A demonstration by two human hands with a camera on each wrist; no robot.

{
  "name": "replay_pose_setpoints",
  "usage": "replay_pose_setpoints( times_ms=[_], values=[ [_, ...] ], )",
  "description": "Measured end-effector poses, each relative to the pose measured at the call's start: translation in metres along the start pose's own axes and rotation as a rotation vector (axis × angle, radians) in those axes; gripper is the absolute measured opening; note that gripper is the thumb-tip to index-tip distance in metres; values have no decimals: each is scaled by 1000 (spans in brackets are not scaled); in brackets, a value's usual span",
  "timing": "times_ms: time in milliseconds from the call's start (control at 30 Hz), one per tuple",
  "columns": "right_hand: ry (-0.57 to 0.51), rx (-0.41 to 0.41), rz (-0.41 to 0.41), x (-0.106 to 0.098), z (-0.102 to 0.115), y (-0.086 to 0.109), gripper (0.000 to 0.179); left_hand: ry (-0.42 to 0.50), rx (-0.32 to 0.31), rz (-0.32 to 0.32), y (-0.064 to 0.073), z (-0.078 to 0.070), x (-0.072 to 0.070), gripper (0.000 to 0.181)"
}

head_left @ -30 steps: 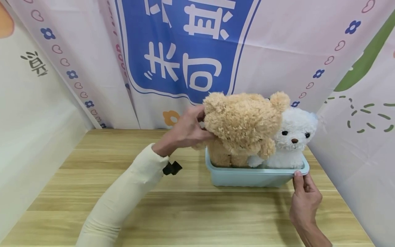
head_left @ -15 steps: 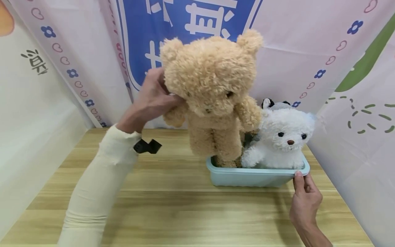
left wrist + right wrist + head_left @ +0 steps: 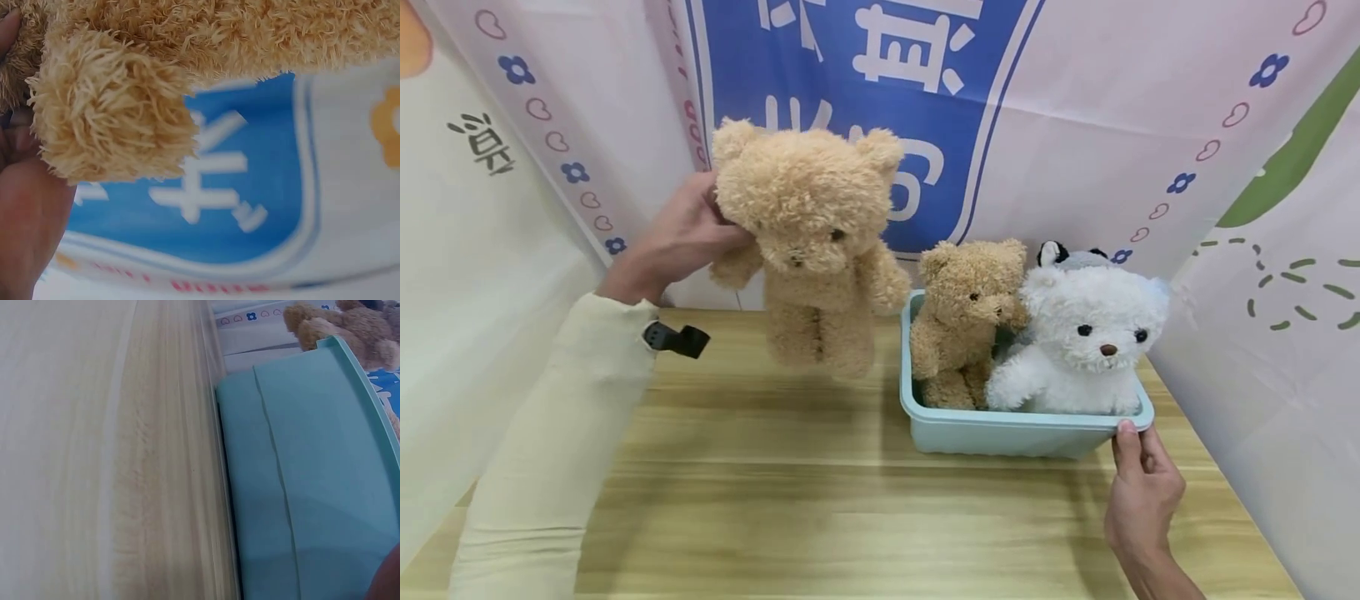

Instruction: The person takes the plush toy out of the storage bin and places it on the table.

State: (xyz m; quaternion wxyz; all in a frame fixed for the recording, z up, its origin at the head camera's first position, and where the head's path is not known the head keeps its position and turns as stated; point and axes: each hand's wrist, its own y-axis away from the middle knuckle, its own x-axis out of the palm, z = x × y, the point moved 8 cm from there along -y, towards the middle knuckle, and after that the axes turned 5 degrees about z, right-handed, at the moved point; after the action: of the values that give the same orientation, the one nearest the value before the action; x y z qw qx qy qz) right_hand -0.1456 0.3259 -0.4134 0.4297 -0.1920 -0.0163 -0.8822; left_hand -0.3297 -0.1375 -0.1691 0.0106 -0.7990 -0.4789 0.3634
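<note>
A large tan teddy bear (image 3: pixel 812 204) hangs upright over the table, left of a light blue plastic bin (image 3: pixel 1000 435). My left hand (image 3: pixel 688 225) grips it at the side of its head, the fingers partly hidden behind the fur. The left wrist view shows the bear's fluffy paw (image 3: pixel 112 112) close up. My right hand (image 3: pixel 1144 496) pinches the bin's front right corner, thumb on the rim. Sitting in the bin are a smaller brown teddy bear (image 3: pixel 958 325) and a white plush bear (image 3: pixel 1086 333); a grey plush toy (image 3: pixel 1078 259) with black-and-white ears is mostly hidden behind them.
The wood-grain table (image 3: pixel 820 517) ends at the back against a printed cloth (image 3: pixel 1075 150) with a blue sign. Cloth walls also close in the left and right sides. A black strap-like piece (image 3: pixel 677 339) sticks out from my left cuff.
My left hand has lifted the large tan teddy bear out of the bin and carried it left, uncovering the smaller brown bear. The right hand stays at the bin's corner.
</note>
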Motion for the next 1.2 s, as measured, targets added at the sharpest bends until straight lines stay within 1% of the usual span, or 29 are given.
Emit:
replay_pose_setpoints(
  times_ms=[67, 133, 300, 367, 500, 567, 667, 767, 833, 1000, 1100, 1200],
  values=[
    [5, 3, -7, 0, -1, 0, 56, -3, -77, 14, 5, 17, -7, 50],
    [9, 4, -12, -1, -1, 1, 56, 9, -128, 22, 10, 33, -14, 50],
    [0, -2, -18, 0, 0, 1, 56, 30, -142, 19, 17, 66, -33, 50],
    [-1, -2, -19, 0, 0, 1, 56, 13, -155, 21, 21, 79, -40, 50],
    [9, -6, -12, 0, 0, 0, 55, -36, -208, 23, 32, 108, -54, 53],
    [9, -8, -13, 0, 1, 0, 55, -67, -229, 26, 36, 121, -60, 54],
    [17, -6, -19, 0, 1, 0, 56, -109, -244, 40, 43, 139, -66, 53],
    [28, 4, -19, -1, 0, 0, 55, -123, -259, 45, 51, 157, -73, 49],
    [32, 8, -14, -1, 0, 0, 55, -99, -265, 49, 56, 169, -76, 46],
    [13, -2, -15, -3, -1, -1, 55, -50, -288, 51, 64, 193, -81, 38],
    [13, -6, -14, -3, -1, -1, 55, -72, -313, 55, 68, 202, -87, 41],
    [29, 2, -13, -2, -2, -2, 55, -88, -359, 60, 70, 208, -95, 41]
  ],
)
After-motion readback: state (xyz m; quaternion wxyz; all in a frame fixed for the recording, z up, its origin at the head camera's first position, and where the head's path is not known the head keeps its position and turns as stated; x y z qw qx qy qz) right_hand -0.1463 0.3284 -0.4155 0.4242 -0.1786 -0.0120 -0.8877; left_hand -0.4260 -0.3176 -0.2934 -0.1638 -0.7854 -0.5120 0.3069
